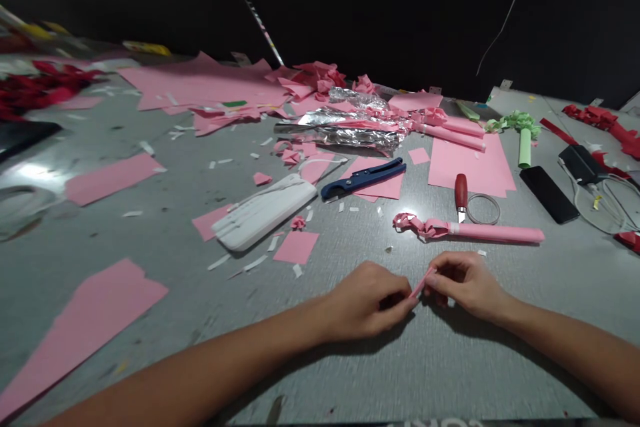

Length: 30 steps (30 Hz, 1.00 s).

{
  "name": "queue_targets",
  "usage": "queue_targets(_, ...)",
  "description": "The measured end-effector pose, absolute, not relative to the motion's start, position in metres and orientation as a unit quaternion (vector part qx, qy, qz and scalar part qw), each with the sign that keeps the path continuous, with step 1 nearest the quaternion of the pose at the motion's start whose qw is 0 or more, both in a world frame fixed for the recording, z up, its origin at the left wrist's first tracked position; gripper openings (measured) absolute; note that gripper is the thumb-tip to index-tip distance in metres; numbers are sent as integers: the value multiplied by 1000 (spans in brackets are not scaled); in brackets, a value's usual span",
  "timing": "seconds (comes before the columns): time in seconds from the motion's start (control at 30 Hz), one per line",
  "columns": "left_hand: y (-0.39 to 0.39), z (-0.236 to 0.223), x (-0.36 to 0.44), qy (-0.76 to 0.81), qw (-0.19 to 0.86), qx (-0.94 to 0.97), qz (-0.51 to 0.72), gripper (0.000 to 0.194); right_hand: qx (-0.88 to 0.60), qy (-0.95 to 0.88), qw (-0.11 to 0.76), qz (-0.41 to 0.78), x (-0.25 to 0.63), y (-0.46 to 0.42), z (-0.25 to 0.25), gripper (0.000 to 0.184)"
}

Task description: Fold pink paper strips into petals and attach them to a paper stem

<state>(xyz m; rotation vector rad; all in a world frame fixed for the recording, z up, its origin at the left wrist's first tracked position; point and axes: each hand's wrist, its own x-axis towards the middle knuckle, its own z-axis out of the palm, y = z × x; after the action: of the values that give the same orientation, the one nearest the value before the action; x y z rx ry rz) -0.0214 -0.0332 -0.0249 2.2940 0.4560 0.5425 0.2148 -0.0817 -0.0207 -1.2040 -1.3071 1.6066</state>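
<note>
Grey table point(350, 383) | left hand point(373, 300), right hand point(467, 285): grips pinching pink paper strip point(421, 285)

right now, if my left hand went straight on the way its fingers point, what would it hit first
Most likely the right hand, whose fingertips are just past the pink paper held by the left hand; exact depth is hard to judge.
</note>
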Motion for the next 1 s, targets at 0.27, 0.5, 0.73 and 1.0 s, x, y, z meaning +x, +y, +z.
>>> queue_targets(0.27,-34,-30,-21,182,326,903,214,38,-484,-508,351,621,215,-83,-21,36)
queue_targets(0.5,-34,-30,-22,181,317,907,210,38,-480,-526,335,616,214,-82,-20,33)
queue_targets(0.73,-30,-28,-22,215,374,876,216,31,-470,-504,367,625,219,-83,-23,41)
queue_targets(1.0,-29,-27,-25,217,352,880,235,31,-474,-557,355,582,220,-86,-22,36)
